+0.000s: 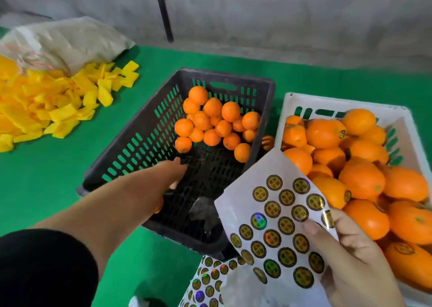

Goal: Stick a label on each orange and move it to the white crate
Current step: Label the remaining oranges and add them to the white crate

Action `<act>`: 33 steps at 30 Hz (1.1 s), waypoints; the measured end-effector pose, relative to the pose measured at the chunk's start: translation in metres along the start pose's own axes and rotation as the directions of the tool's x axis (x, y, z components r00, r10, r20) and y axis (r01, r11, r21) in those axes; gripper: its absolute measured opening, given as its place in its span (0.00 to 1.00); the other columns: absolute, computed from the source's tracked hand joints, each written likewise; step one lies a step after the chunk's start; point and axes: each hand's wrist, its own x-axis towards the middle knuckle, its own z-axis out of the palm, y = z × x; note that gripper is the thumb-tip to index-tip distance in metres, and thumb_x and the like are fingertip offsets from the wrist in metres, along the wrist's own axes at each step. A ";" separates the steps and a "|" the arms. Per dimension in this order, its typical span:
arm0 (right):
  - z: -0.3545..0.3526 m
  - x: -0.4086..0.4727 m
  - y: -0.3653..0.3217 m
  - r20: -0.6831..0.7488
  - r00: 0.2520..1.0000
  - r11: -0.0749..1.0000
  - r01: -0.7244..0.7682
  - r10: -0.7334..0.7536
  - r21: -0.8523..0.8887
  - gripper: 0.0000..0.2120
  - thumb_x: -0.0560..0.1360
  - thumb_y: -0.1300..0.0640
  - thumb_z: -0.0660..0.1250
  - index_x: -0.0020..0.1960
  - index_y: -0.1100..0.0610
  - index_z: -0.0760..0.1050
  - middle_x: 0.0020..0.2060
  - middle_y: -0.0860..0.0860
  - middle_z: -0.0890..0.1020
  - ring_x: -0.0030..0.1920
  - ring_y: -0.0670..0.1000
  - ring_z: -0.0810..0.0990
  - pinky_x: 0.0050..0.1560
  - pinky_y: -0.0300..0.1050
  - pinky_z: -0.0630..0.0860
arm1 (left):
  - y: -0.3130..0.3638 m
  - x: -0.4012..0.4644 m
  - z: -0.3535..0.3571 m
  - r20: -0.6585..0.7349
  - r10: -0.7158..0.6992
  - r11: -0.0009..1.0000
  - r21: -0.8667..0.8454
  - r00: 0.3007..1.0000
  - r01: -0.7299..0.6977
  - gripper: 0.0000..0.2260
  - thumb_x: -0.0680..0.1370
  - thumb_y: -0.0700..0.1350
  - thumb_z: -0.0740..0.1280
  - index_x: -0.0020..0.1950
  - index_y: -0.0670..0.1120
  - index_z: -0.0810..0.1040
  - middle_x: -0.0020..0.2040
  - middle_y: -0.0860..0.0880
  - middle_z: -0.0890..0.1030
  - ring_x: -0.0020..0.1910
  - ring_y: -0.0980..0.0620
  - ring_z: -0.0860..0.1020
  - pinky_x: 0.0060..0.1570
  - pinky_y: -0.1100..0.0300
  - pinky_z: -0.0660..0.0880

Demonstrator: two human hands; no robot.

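Two crates sit side by side on the green floor (58, 178): the black crate (131, 148) toward the left, the white crate (289, 110) just beside it on the right, nearly heaped with labelled oranges (361, 180); unlabelled oranges (211, 120) are piled in the black crate's far corner, the near half of its floor showing bare mesh; the left hand (149, 185) reaches over the near rim into that crate, and the pile lies ahead of its fingers (178, 164), slightly right and well apart; those fingers are stretched out and hold nothing that I can see, though an orange patch under the palm is too hidden to tell; this hand is much the nearer to the pile, with nothing in its way; the right hand (350, 257) pinches the label sheet (278, 211) between thumb and fingers, held tilted over the gap between the crates; further label sheets (208, 281) lie below; yellow wrappers (46, 101) and a pale sack (67, 40) lie far left.
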 end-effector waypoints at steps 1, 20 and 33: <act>-0.005 0.000 -0.001 -0.036 0.999 1.000 0.019 -0.020 -0.020 0.15 0.68 0.59 0.74 0.53 0.52 0.87 0.50 0.61 0.88 0.52 0.65 0.88 0.54 0.69 0.83 | 0.001 0.003 -0.003 -0.018 -0.011 0.999 0.035 1.000 0.011 0.37 0.83 0.42 0.66 0.86 0.51 0.48 0.84 0.41 0.49 0.75 0.35 0.69 0.59 0.44 0.76; -0.024 -0.058 -0.024 0.129 0.954 0.951 0.285 -0.270 -0.123 0.17 0.72 0.56 0.73 0.61 0.48 0.83 0.58 0.55 0.87 0.55 0.60 0.87 0.48 0.60 0.86 | 0.095 -0.270 0.011 -0.755 0.298 -0.612 -0.621 0.584 -0.489 0.33 0.60 0.61 0.85 0.62 0.56 0.82 0.60 0.49 0.85 0.61 0.48 0.83 0.60 0.52 0.80; -0.012 -0.124 -0.045 0.443 0.637 0.247 0.707 -0.631 -0.663 0.09 0.77 0.43 0.71 0.53 0.45 0.83 0.52 0.39 0.81 0.54 0.38 0.78 0.53 0.25 0.68 | 0.124 -0.349 0.055 -0.857 0.202 -0.383 -0.514 0.473 -0.767 0.25 0.69 0.40 0.81 0.59 0.53 0.72 0.66 0.46 0.79 0.65 0.43 0.79 0.56 0.52 0.79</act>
